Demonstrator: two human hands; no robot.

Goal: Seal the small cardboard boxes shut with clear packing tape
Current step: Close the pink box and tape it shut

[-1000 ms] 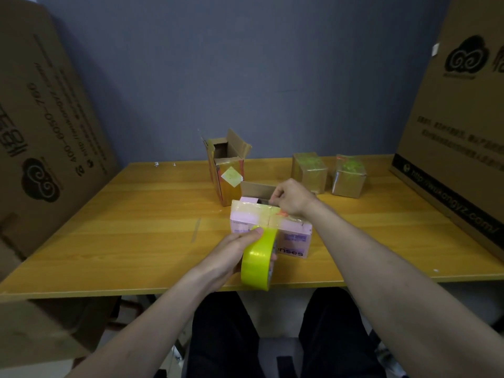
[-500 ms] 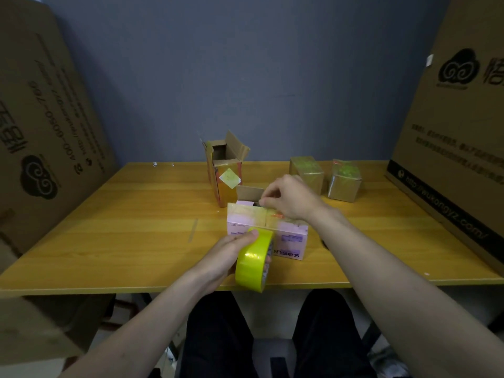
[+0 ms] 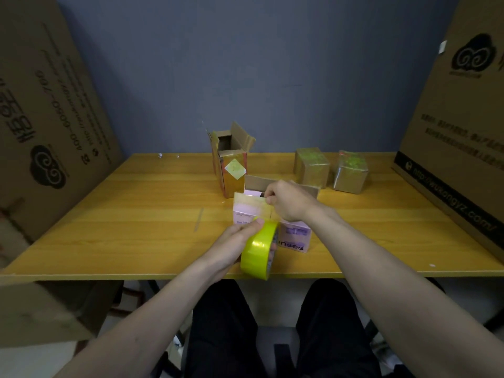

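Note:
A small pink box [image 3: 296,237] lies near the table's front edge, with a strip of tape across its top. My left hand [image 3: 234,245] grips a yellow-green tape roll [image 3: 259,251] in front of the box. My right hand [image 3: 286,201] rests on the box's top, fingers curled and pinching the tape near the far edge. Behind it stands a tall cardboard box [image 3: 230,162] with its flaps open, and a low open cardboard box [image 3: 256,181] is partly hidden by my hand. Two taped cardboard boxes [image 3: 311,166] [image 3: 350,171] sit at the back right.
The wooden table [image 3: 136,214] is flanked by large printed cardboard sheets, one on the left [image 3: 46,118] and one on the right [image 3: 463,118]. A grey wall stands behind. My legs and a chair show below the front edge.
My right hand has slid along the box's top toward its far edge, drawing the tape with it. The left hand and roll have stayed in front of the box.

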